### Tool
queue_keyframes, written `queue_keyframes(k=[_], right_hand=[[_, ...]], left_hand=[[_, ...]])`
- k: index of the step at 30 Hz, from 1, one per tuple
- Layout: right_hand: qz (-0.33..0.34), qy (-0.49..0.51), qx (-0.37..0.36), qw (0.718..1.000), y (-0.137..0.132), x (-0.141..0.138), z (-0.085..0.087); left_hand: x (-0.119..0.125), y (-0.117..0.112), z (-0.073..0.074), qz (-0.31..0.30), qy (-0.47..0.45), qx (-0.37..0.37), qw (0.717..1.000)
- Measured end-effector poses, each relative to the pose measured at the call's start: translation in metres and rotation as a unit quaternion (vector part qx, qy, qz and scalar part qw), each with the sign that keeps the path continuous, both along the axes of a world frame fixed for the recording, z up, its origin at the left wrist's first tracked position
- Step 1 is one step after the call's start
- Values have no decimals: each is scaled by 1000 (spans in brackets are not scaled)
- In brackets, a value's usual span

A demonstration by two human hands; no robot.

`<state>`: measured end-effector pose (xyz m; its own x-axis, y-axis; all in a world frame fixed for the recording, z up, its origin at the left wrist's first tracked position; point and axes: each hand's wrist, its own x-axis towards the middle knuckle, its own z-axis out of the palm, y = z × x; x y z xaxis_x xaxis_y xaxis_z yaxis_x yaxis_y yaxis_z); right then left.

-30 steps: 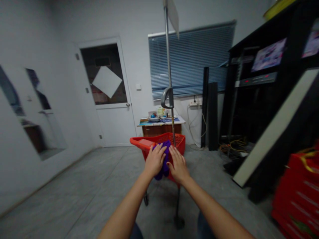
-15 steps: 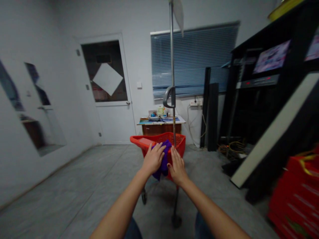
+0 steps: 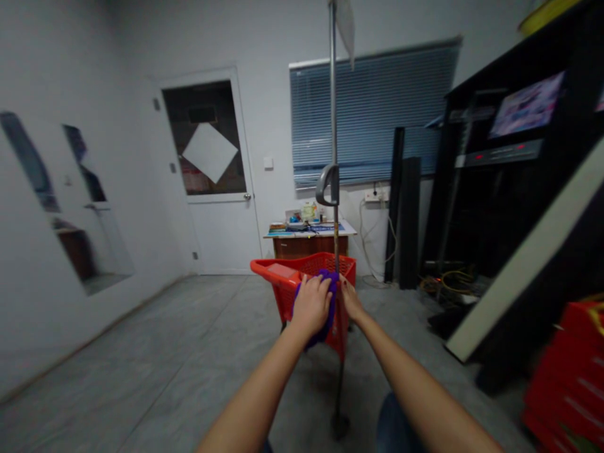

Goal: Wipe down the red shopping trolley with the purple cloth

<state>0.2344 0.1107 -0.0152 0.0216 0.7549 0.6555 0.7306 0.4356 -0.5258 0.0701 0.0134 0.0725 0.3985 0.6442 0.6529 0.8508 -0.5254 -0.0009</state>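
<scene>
A small red plastic shopping cart point(image 3: 282, 297) with a perforated basket stands in front of me on the floor. My left hand point(image 3: 312, 303) presses a purple cloth point(image 3: 333, 298) against the cart's near side, its fingers laid over the fabric. Part of the cloth hangs below that hand. At the right, my right hand point(image 3: 352, 302) is closed on the basket's rim near the corner, with its fingertips partly hidden. A tall metal pole point(image 3: 334, 119) with a grey handle point(image 3: 327, 185) rises from the cart.
Behind the cart is a desk point(image 3: 306, 247) with small items on top. A white door point(image 3: 219, 233) and a blinded window point(image 3: 372, 119) are in the back wall. To the right are a black rack point(image 3: 493, 207), a leaning panel point(image 3: 523, 270) and red boxes point(image 3: 561, 371).
My right hand has gone from lying flat against the cart's side to holding its rim. My left hand remains on the cloth. The view has shifted slightly.
</scene>
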Motion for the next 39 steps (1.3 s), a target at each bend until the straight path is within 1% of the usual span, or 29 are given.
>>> queue_keyframes(k=[1, 3, 6, 8, 10, 13, 15, 18, 20, 22, 24, 26, 28, 30, 35, 37, 39], right_hand=[[-6, 3, -9, 1000, 0, 2, 1], [-19, 7, -31, 999, -4, 6, 1], [-20, -1, -40, 999, -12, 6, 2], [-15, -4, -39, 999, -17, -1, 1], [-13, -1, -35, 999, -23, -15, -1], [-10, 5, -29, 1000, -33, -39, -6], [-8, -1, -20, 1000, -43, -51, -6], [3, -41, 9, 999, -59, -57, -3], [23, -80, 20, 996, -66, -54, 2], [42, -115, 14, 992, -67, -49, 7], [43, -142, -12, 989, -63, -44, 10], [36, -157, -59, 985, -55, -39, 11], [33, -162, -101, 981, -47, -36, 9], [41, -164, -118, 979, -43, -35, 5], [72, -172, -104, 977, -47, -42, -1], [77, -172, -97, 977, -51, -46, 0], [81, -169, -92, 978, -54, -50, 2]], left_hand=[[3, 1, -2, 3, -6, 7, 1000], [0, 3, -8, 9, -18, 23, 1000], [-19, 7, -17, 24, -42, 38, 998], [-32, 7, -22, 47, -69, 41, 996], [-38, 5, -24, 84, -109, 44, 989], [-32, -3, -23, 144, -150, 59, 976], [-22, -10, -21, 159, -132, 69, 976], [-16, -18, -13, 147, -70, 66, 984], [-24, -20, -3, 146, -38, 46, 988], [-40, -19, 9, 158, -22, 15, 987], [-57, -17, 17, 174, -17, -11, 985], [-69, -15, 19, 183, -12, -14, 983], [-72, -16, 10, 191, -11, 6, 981], [-70, -18, -6, 204, -22, 35, 978], [-62, -26, -57, 235, -77, 85, 965], [-64, -27, -73, 239, -92, 92, 962], [-69, -27, -85, 242, -97, 93, 961]])
